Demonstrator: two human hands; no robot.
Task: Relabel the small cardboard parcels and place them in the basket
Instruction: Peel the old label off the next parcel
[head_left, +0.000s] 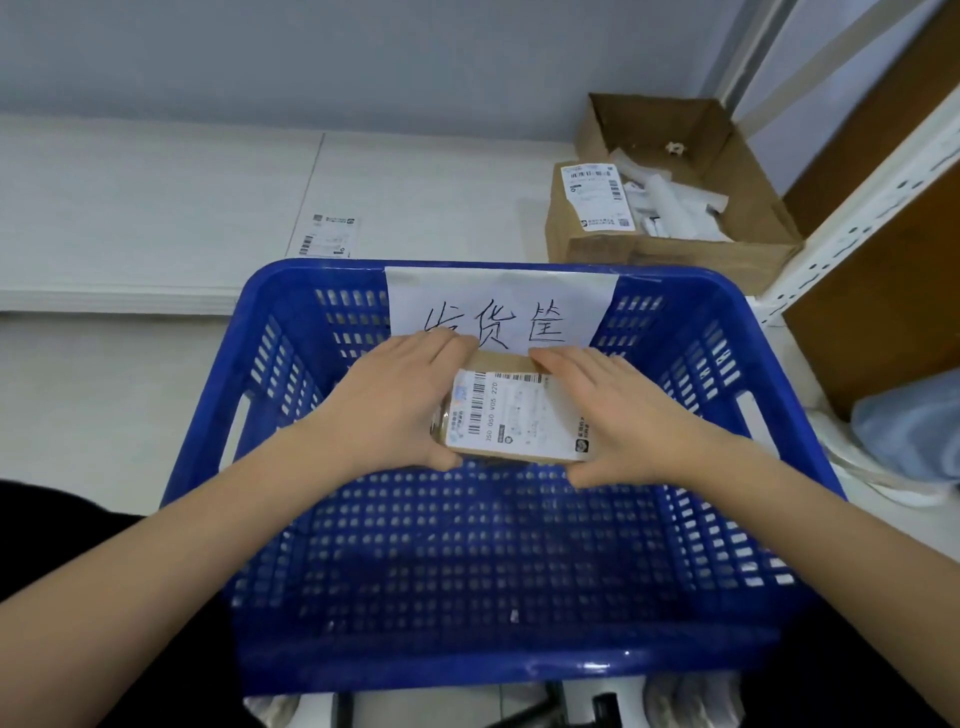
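The basket (769, 332), blue and slotted, fills the near part of the view, its front rim closest to the camera and both bare forearms reaching over that rim into it. A paper sign (498, 306) with handwritten characters hangs over the far wall.

The parcel (514, 415) sits between the two hands, low inside the basket toward the far wall, label side up. Whether it already rests on the basket floor or hangs just above it cannot be told from this angle. The left hand (400, 410) grips its left end, fingers laid over the far edge and thumb tucked under the near corner. The right hand (618, 415) holds the right end the same way, fingers spread across the top and far side, thumb at the near edge. Both wrists are fairly flat, palms down.

The label is on, so this looks like the placing step for this parcel. The next move likely calls for setting it flat on the floor, then letting go with both hands and lifting them clear of the rim.

On the table beyond, another labelled parcel (587, 218) stands against an open carton (748, 208) of white scraps, and a loose label (330, 236) lies flat to the left, so more relabelling probably remains.
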